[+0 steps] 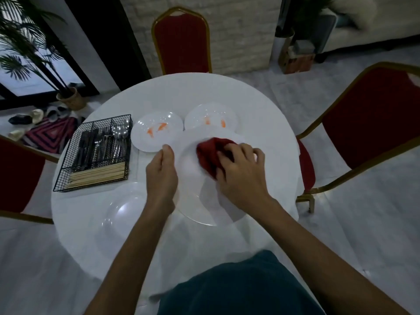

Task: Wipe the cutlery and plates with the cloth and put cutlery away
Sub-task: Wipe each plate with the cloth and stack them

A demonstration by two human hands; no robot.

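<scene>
Here we are over the round white bench (261, 123), and the big plate (193, 201) sits right in the middle of the action. The right hand (241, 171) is down on its face, grip bunched round the red cloth (210, 153), fingers curled into the fabric and pressing it against the far half of the plate. The left hand (161, 169) steadies things, its grip pinching the big plate's far-left rim between thumb and fingers. Whether that plate lies flat on the bench or is lifted a touch, I cannot tell. Just beyond the big plate, two smaller plates wait: one stained plate (156, 131) to the far left with orange smears, and a second stained plate (211, 119) straight beyond, also streaked orange. To the near left of the big plate, a clean plate (122, 214) catches the light. Well left of the big plate stands the black wire basket (59, 176). Its back compartments hold upright dark-handled cutlery (87, 144), with spoons (119, 133) in the compartment closest to the big plate, and the front compartment holds pale chopsticks (97, 175) lying crosswise.
</scene>
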